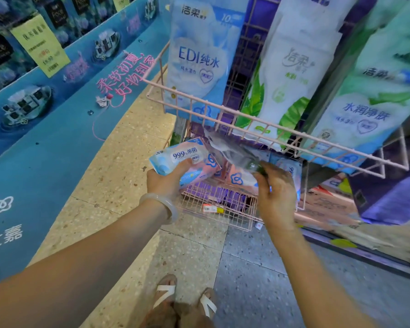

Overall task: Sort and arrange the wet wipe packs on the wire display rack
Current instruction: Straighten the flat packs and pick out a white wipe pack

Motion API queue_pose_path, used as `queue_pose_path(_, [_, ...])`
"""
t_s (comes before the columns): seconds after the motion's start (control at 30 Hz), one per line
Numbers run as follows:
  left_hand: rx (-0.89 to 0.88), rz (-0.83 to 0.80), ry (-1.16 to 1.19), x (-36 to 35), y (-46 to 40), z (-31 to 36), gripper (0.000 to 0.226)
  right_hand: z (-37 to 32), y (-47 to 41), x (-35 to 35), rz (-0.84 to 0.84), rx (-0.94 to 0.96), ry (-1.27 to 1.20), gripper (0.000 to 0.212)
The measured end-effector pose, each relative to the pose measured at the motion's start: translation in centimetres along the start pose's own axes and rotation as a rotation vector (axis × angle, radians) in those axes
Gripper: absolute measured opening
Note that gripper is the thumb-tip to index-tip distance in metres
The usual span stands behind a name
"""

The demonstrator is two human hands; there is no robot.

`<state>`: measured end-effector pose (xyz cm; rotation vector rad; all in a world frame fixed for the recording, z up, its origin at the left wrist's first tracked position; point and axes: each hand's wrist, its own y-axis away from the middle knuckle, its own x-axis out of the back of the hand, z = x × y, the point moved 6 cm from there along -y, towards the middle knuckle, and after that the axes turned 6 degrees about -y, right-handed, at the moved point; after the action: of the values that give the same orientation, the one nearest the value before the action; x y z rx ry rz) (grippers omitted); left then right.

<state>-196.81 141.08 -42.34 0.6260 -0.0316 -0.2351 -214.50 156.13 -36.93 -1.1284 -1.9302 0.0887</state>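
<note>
The pink wire rack (265, 125) fills the right half, w/ an upper basket far and a lower basket (223, 204) near the floor. Three tall hanging packs sit in the upper basket: the blue EDI pack (199, 58) at left, the white leaf pack (291, 67) in the middle, the green pack (374, 95) at right, all leaning and partly overlapping. Risk: a bump from below on the front rail could tip them fwd or slide them further askew.

The left hand (166, 178) grips a pink-and-blue 99.9 pack (187, 162) from underneath, fingers curled round its near edge, just left of the lower basket and outside it. The pack juts past the hand, so a loose hold could drop it on the floor.

The right hand (275, 192) pinches a clear crinkled wrapper (232, 150) over the lower basket, betw. the two tiers. More packs (242, 178) lie beneath it. The film looks flimsy & may snag on the wire or drag a neighbouring pack out. What the wrapper contains: can't tell, it's blurred.
</note>
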Motion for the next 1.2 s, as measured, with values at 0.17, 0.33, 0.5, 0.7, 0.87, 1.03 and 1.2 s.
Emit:
queue_pose_path(0.17, [-0.218, -0.072, -0.441, -6.1, -0.2, 1.3, 0.057, -0.8, 3.6, 3.4, 0.024, 0.035, 0.046, 0.021])
queue_pose_path(0.33, [-0.564, 0.122, -0.925, -6.8, 3.5, 2.7, 0.072, -2.2, 4.7, 4.3, 0.048, 0.051, 0.011, 0.022])
queue_pose_path(0.5, [-0.337, -0.621, -0.307, -6.3, 10.3, -1.1, 0.056, -4.5, 4.7, 3.5, 0.108, 0.098, -0.090, 0.019])
queue_pose_path(0.7, [-0.013, -0.469, 0.069, -3.8, 10.1, 0.5, 0.028, -9.2, 5.9, 2.7, -0.092, 0.177, -0.324, 0.014])
queue_pose_path(0.87, [-0.125, -0.704, -0.176, -0.8, 12.3, 3.5, 0.046, -9.0, 3.1, 5.3, -0.280, -0.243, -0.419, 0.045])
queue_pose_path(1.03, [-0.452, -0.833, -0.238, -3.8, 16.4, 10.9, 0.039, -12.3, -0.7, 8.0, -0.342, -0.253, -0.749, 0.022])
queue_pose_path(1.2, [-0.801, -0.677, -0.184, -10.2, 17.5, 19.9, 0.020, -14.5, -8.5, 12.3, -0.010, -0.060, -0.773, 0.023])
